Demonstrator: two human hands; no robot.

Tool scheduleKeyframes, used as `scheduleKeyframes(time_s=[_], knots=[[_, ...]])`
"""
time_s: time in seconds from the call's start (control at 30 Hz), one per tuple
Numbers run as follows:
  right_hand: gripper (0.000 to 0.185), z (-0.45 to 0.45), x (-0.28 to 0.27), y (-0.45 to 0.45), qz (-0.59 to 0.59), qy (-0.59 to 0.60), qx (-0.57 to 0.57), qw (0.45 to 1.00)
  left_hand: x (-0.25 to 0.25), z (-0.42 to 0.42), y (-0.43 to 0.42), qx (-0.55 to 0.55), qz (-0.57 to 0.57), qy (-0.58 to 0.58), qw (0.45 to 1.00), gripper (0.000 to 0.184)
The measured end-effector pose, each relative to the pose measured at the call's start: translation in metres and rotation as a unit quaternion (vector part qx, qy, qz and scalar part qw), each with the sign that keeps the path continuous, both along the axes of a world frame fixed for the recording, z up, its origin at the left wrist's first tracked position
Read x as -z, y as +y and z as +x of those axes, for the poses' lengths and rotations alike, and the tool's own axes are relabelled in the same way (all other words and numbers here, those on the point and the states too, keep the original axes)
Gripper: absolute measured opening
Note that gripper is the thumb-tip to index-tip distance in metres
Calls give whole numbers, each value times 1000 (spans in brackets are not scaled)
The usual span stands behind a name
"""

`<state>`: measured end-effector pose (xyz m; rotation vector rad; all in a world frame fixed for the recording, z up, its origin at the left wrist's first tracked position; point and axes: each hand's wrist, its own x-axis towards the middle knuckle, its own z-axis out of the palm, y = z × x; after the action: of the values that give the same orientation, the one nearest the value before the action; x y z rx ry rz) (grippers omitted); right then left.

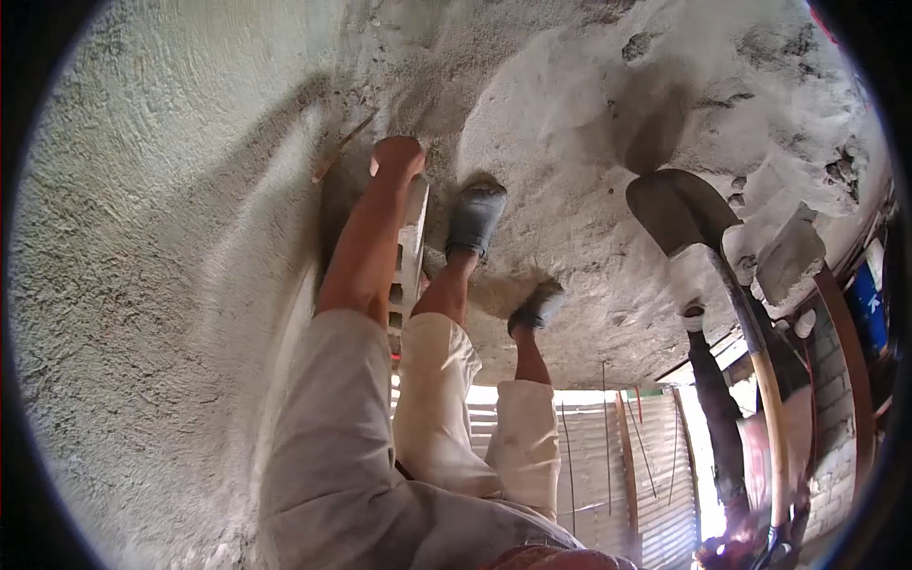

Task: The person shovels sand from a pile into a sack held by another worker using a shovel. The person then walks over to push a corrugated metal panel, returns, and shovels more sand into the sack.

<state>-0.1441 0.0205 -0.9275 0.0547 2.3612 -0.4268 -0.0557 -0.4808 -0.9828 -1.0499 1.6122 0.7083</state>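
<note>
My left hand is closed in a fist low beside the rough plastered wall. It grips the end of a long pale bar, which has dark openings along its side and runs back beside my forearm. The bar's far part is hidden behind my sleeve. A thin brown stick lies just left of the fist, at the foot of the wall. My right hand does not show. My two dark shoes stand on the sandy floor to the right of the arm.
At right, a co-worker stands near a shovel with a wooden handle, its blade at the heap of grey material. A broken block lies beside it. Corrugated sheeting and a block wall stand behind.
</note>
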Motion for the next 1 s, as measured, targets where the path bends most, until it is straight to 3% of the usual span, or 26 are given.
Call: scheduleKeyframes(time_s=[0.1,0.13,0.2,0.23,0.27,0.3,0.33,0.43,0.5,0.53,0.6,0.67,0.73,0.77,0.8,0.87,0.97,1.0], knots=[[39,-5,4,-1,-3,1,12,1000,-1,-10,-40,-18,-127,129,983,31],[39,-6,6,-1,-5,2,14,1000,-5,-28,-64,-59,-231,157,958,42],[39,-6,11,-1,-5,4,24,1000,-2,-58,-121,36,-417,251,873,56],[39,-4,14,0,-6,4,30,1000,-20,-79,-153,80,-456,289,838,56],[39,-4,17,0,-6,7,34,999,1,-85,-188,101,-468,364,799,57],[39,-3,19,0,-8,6,39,999,-17,-109,-205,146,-511,358,767,63],[39,-2,22,1,-6,7,44,999,-27,-127,-224,182,-518,299,781,67],[39,-1,30,-1,-9,14,60,998,-19,-136,-268,171,-448,339,809,65],[39,-3,34,-3,-10,17,69,997,-10,-132,-279,188,-403,221,868,88],[39,-3,35,-3,-11,21,72,997,4,-121,-279,191,-402,226,866,88],[39,-6,36,-1,-14,27,78,996,42,-101,-267,203,-520,293,776,48],[39,-6,38,3,-15,32,83,996,38,-96,-239,232,-385,168,877,28],[39,-6,40,6,-16,33,85,996,91,-48,-226,193,-277,38,941,30],[39,-7,40,8,-16,35,84,996,73,-44,-208,191,-214,-10,958,30],[39,-11,40,11,-20,37,85,995,53,-41,-193,188,-152,-57,969,30],[39,-10,38,15,-20,38,86,995,77,-23,-183,230,15,-174,957,28],[39,-7,42,20,-24,43,84,995,28,-66,-169,244,30,-115,962,30],[39,-6,44,21,-25,45,83,995,29,-79,-175,201,-11,-92,975,34]])
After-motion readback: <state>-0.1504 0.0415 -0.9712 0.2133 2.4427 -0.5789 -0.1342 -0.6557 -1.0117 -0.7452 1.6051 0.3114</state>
